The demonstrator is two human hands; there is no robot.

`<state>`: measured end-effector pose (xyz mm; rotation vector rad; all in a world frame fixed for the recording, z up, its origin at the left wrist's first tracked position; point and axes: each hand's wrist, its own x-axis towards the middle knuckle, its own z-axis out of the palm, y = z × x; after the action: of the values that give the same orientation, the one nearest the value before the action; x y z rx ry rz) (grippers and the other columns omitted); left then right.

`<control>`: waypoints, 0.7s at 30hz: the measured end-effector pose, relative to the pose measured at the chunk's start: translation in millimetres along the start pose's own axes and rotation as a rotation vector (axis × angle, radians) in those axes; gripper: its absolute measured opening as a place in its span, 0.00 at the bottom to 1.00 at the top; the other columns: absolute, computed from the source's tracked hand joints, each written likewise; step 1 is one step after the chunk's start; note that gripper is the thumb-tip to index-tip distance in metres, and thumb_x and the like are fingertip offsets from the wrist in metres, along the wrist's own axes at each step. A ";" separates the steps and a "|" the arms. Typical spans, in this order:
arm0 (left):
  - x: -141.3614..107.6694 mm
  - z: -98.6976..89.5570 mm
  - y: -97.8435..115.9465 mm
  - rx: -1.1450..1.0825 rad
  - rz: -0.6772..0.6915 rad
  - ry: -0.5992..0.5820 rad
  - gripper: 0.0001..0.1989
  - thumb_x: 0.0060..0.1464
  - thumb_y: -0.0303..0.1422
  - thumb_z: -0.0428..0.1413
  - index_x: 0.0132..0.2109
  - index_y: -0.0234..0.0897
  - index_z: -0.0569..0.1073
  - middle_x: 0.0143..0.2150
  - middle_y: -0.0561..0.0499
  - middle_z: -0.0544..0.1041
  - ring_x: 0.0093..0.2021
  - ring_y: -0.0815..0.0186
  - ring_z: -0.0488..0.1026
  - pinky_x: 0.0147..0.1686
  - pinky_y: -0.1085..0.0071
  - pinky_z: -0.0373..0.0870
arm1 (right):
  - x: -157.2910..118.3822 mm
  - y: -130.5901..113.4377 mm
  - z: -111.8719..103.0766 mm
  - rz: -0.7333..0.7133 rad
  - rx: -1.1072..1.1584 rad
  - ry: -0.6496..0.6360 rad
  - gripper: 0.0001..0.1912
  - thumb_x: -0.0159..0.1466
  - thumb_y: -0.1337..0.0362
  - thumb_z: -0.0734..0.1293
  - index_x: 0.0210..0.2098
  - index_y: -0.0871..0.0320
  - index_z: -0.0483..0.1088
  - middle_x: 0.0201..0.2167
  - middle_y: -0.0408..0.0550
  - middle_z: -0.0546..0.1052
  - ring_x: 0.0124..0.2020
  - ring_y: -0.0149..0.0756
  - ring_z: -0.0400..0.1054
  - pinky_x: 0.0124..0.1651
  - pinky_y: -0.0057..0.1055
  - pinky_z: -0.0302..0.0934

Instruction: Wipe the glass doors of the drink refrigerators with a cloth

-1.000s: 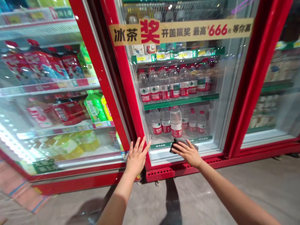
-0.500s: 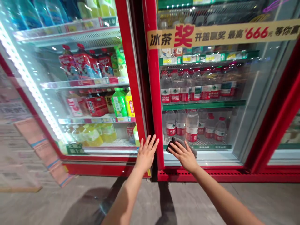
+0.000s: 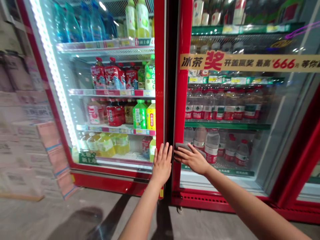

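My left hand (image 3: 162,165) lies flat with its fingers up, against the red right-hand frame (image 3: 159,83) of the left drinks fridge, and holds nothing. To its right, my right hand (image 3: 195,160) presses a dark grey cloth (image 3: 184,146) with outstretched fingers. The cloth spans the red door frame (image 3: 181,106) and the edge of the glass on the right fridge; part of it is hidden under the fingers. Behind the glass, close to this hand, stands a clear water bottle (image 3: 212,146) with a red and white label.
A dark gap (image 3: 172,83) separates the two fridges. A tan printed strip (image 3: 250,62) crosses the right glass. Shelves of bottled drinks (image 3: 112,78) show inside the left fridge. Stacked cartons (image 3: 20,143) stand at far left on the grey floor (image 3: 100,206).
My right hand has slid the cloth left from the glass onto the door frame. My left hand stays on the left fridge's frame. The view has shifted, so the fridges appear further right.
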<state>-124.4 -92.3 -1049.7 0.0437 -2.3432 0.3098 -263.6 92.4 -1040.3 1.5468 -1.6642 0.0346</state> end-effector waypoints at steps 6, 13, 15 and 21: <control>14.1 -2.4 10.1 -0.066 -0.090 0.053 0.47 0.57 0.32 0.57 0.75 0.37 0.40 0.77 0.43 0.42 0.77 0.50 0.34 0.73 0.44 0.44 | 61.0 45.6 -45.9 0.302 -0.133 0.088 0.31 0.69 0.69 0.61 0.70 0.45 0.58 0.73 0.43 0.55 0.75 0.48 0.44 0.75 0.59 0.28; 26.8 -7.0 23.2 -0.113 -0.130 0.100 0.48 0.57 0.32 0.57 0.76 0.37 0.38 0.78 0.42 0.42 0.77 0.50 0.35 0.72 0.44 0.44 | 38.7 45.0 -41.1 -0.092 -0.084 -0.024 0.26 0.69 0.66 0.61 0.66 0.45 0.64 0.69 0.41 0.64 0.72 0.42 0.52 0.75 0.57 0.29; 33.5 -10.4 24.5 -0.112 -0.155 0.118 0.47 0.57 0.33 0.57 0.75 0.36 0.39 0.78 0.41 0.42 0.77 0.49 0.35 0.72 0.43 0.44 | 63.6 64.4 -61.4 0.019 -0.130 0.017 0.27 0.69 0.66 0.61 0.66 0.46 0.63 0.70 0.42 0.63 0.73 0.44 0.50 0.75 0.59 0.28; 44.4 -17.9 25.2 -0.148 -0.175 0.172 0.48 0.57 0.31 0.56 0.76 0.37 0.36 0.78 0.40 0.41 0.77 0.48 0.34 0.72 0.42 0.44 | 113.9 94.9 -96.1 0.264 -0.225 0.124 0.28 0.68 0.68 0.61 0.67 0.48 0.63 0.72 0.45 0.59 0.74 0.49 0.43 0.74 0.60 0.31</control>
<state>-146.7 -61.0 -1011.7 0.1434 -2.1671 0.0511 -277.1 74.5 -865.0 1.1301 -1.7002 0.0781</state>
